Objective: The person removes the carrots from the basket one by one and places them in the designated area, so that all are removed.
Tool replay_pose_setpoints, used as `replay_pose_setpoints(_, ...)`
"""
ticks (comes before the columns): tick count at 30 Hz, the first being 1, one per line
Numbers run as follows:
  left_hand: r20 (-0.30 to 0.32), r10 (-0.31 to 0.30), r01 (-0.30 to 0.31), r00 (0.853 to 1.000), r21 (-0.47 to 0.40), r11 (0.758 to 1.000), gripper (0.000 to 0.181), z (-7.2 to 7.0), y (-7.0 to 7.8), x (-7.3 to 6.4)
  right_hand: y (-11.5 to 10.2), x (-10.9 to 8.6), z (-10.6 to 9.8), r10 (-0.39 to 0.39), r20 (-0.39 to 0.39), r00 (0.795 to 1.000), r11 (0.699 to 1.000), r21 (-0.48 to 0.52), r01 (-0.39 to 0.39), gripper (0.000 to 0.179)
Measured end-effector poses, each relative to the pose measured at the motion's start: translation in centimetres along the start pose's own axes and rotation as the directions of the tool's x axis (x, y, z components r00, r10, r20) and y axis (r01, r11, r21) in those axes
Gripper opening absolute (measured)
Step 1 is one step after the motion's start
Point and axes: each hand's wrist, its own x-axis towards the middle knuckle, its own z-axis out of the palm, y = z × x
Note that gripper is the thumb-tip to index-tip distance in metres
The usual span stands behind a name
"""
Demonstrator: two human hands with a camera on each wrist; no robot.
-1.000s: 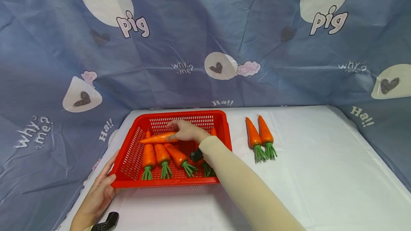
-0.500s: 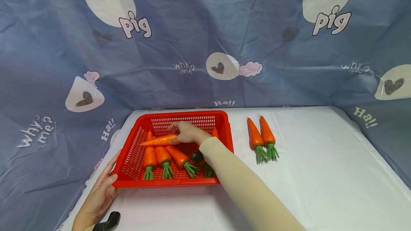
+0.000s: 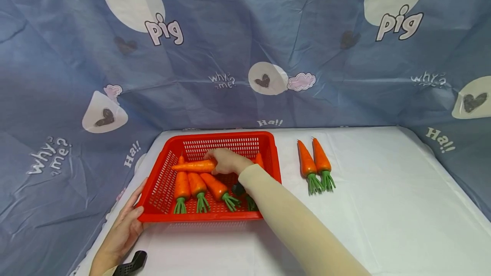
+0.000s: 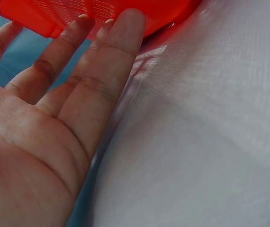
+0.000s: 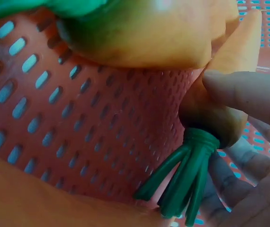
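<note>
My right hand [image 3: 226, 161] reaches into the red basket [image 3: 211, 217] and pinches a carrot [image 3: 193, 166]. This carrot lies crosswise over the upper parts of others, its tip pointing left. In the right wrist view my thumb presses on the held carrot [image 5: 220, 94] near its green stalks, with fingers behind it. At the basket's front left corner is my left hand [image 3: 124, 229], thumb by the rim. Its fingers [image 4: 106, 71] stretch out nearly straight to the basket's underside in the left wrist view. Below the held carrot lie carrots [image 3: 182, 186] side by side, stalks toward me.
Two more carrots [image 3: 307, 161] lie together on the white tabletop [image 3: 383, 199], right of the basket. One carrot [image 3: 259, 159] inside the basket is partly hidden by my right forearm. A patterned blue cloth [image 3: 230, 46] hangs behind the table.
The held carrot has become more level, and my right fingers are more curled over it. My left hand stays at the basket corner. The whole view has shifted slightly.
</note>
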Motion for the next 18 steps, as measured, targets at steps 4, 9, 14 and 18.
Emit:
replay_pose_setpoints(4,0.011,0.002,-0.002,1.0,-0.014,1.0,0.063,-0.02,-0.02,0.12,0.11,0.03,-0.03,0.008,0.012,1.0,1.0,-0.006,-0.008,0.054)
replay_pose_setpoints(9,0.021,0.005,-0.004,1.0,-0.023,1.0,0.063,-0.11,-0.05,0.15,0.29,-0.03,-0.16,-0.003,0.035,0.999,0.999,0.046,0.001,0.053)
replay_pose_setpoints(14,0.002,0.001,-0.001,1.0,-0.014,1.0,0.064,-0.1,-0.07,0.15,0.47,-0.32,-0.38,-0.019,0.074,0.997,0.996,0.088,0.012,0.05)
replay_pose_setpoints(18,0.014,0.012,-0.011,1.0,-0.03,0.999,0.064,-0.07,-0.27,-0.02,0.69,-0.66,-0.49,-0.012,0.102,0.995,0.991,0.131,-0.001,0.049)
